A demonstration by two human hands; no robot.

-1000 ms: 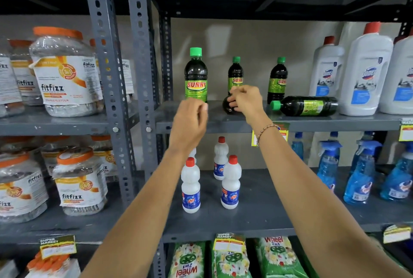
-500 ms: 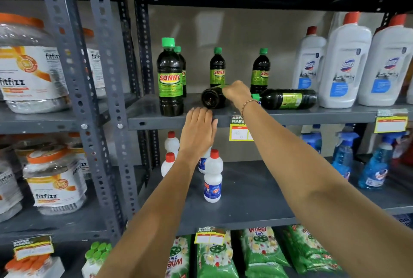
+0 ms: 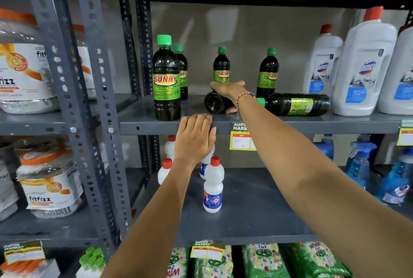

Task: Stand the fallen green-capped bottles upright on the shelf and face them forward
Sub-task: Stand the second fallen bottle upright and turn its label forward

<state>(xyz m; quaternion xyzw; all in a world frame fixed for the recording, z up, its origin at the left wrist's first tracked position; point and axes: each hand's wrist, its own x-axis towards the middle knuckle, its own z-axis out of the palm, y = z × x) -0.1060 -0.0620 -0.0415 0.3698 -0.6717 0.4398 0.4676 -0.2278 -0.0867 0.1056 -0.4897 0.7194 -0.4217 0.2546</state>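
Observation:
Dark green-capped "SUNNY" bottles stand on the grey shelf (image 3: 290, 124). One upright bottle (image 3: 166, 80) is at the front left, with three more upright behind it. A fallen bottle (image 3: 215, 104) lies with its base toward me; my right hand (image 3: 230, 91) is wrapped over its top, thumb under it. A second fallen bottle (image 3: 295, 103) lies sideways to the right, cap pointing left, touching nothing but the shelf. My left hand (image 3: 195, 138) rests flat against the shelf's front edge, fingers together, holding nothing.
Big white red-capped jugs (image 3: 362, 72) crowd the shelf's right end. Small white bottles (image 3: 213, 188) and blue spray bottles (image 3: 359, 163) stand on the shelf below. Slotted grey uprights (image 3: 93, 98) and fitfizz jars (image 3: 24, 67) are at left. A price tag (image 3: 240, 136) hangs from the shelf edge.
My left hand let go of the front upright bottle, dropped, and now lies flat against the shelf edge. My right hand stays on the fallen bottle. The view shifted closer.

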